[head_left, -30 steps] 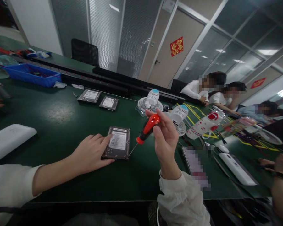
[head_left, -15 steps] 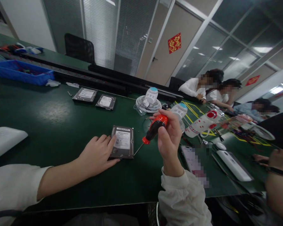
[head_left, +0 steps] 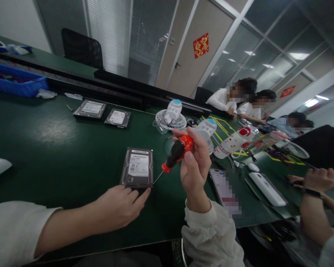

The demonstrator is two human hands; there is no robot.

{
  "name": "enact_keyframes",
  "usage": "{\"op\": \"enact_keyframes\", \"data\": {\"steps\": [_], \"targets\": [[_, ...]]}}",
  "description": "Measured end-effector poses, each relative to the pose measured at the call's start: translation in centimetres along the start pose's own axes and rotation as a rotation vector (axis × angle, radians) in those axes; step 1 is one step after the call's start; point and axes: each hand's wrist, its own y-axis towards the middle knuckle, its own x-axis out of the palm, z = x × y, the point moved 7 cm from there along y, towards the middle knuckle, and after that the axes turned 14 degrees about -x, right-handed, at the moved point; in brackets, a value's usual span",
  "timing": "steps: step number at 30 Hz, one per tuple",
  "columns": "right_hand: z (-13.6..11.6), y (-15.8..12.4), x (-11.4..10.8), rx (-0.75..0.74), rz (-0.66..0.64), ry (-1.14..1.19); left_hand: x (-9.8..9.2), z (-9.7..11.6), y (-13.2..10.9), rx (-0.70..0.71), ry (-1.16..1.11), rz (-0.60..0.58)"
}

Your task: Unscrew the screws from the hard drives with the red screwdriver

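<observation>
A hard drive (head_left: 137,168) lies label-up on the green table (head_left: 61,148) in front of me. My left hand (head_left: 119,205) rests at its near edge, fingers curled, thumb and fingertips touching the drive's near corner. My right hand (head_left: 193,167) is raised and closed around a screwdriver (head_left: 176,152) with a red and black handle. Its thin shaft slants down to the left, with the tip at the drive's near right corner.
Two more hard drives (head_left: 89,108) (head_left: 117,117) lie farther back. Small white fans (head_left: 171,115) and a white-and-red device (head_left: 233,140) stand to the right. A phone (head_left: 225,191) and a white box (head_left: 265,188) lie nearby. A blue bin (head_left: 15,79) is far left. Other people sit at right.
My left hand slid off the drive's top back to its near edge. The screwdriver tip now meets the drive's near right corner. The view shifted right.
</observation>
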Motion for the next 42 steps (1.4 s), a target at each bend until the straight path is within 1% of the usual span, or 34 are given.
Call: {"op": "enact_keyframes", "data": {"steps": [2, 5, 7, 9, 11, 13, 16, 18, 20, 22, 25, 27, 31, 33, 35, 37, 39, 42], "targets": [[0.0, -0.1, -0.2, -0.003, 0.012, -0.038, 0.3, -0.2, 0.2, 0.006, -0.031, -0.055], [-0.2, 0.0, -0.8, -0.043, 0.079, -0.109, 0.6, -0.1, 0.2, 0.033, -0.046, -0.114], [-0.2, 0.0, -0.9, -0.051, 0.102, -0.074, 0.7, -0.1, 0.1, 0.029, -0.044, -0.133], [-0.1, 0.0, -0.6, -0.023, 0.078, -0.005, 0.8, -0.1, 0.1, 0.015, -0.037, -0.144], [0.0, -0.1, -0.3, 0.003, 0.046, 0.008, 0.8, -0.2, 0.1, 0.004, -0.034, -0.154], [-0.1, 0.0, -0.4, -0.009, 0.050, -0.061, 0.8, -0.3, 0.1, -0.006, -0.036, -0.172], [-0.5, 0.0, -0.9, -0.060, 0.098, -0.128, 0.7, -0.4, 0.2, -0.017, -0.039, -0.199], [-0.4, 0.0, -0.8, -0.048, 0.090, -0.071, 0.7, -0.4, 0.3, -0.018, -0.042, -0.212], [-0.1, -0.1, -0.4, -0.002, 0.051, 0.001, 0.8, -0.4, 0.3, -0.018, -0.049, -0.223], [0.1, -0.3, -0.3, 0.021, 0.045, 0.004, 0.9, -0.4, 0.3, -0.024, -0.053, -0.229], [0.0, -0.3, -1.0, -0.013, 0.108, -0.078, 1.1, -0.6, 0.3, -0.036, -0.065, -0.229], [0.0, -0.4, -1.2, -0.018, 0.125, -0.069, 1.1, -0.6, 0.2, -0.035, -0.075, -0.221], [0.4, -0.5, -0.3, 0.055, 0.041, 0.038, 1.0, -0.6, 0.2, -0.037, -0.085, -0.206], [0.5, -0.5, -0.2, 0.069, 0.037, -0.030, 0.9, -0.6, 0.2, -0.040, -0.090, -0.198], [0.4, -0.6, -0.6, 0.049, 0.071, -0.140, 0.9, -0.7, 0.2, -0.041, -0.100, -0.176], [0.2, -0.6, -0.8, 0.020, 0.094, -0.195, 0.8, -0.8, 0.1, -0.046, -0.110, -0.150], [0.2, -0.5, -0.6, 0.018, 0.065, -0.150, 0.9, -0.9, 0.1, -0.056, -0.112, -0.136], [0.4, -0.5, 0.1, 0.054, -0.002, -0.029, 1.0, -0.9, 0.1, -0.066, -0.106, -0.147]]}}
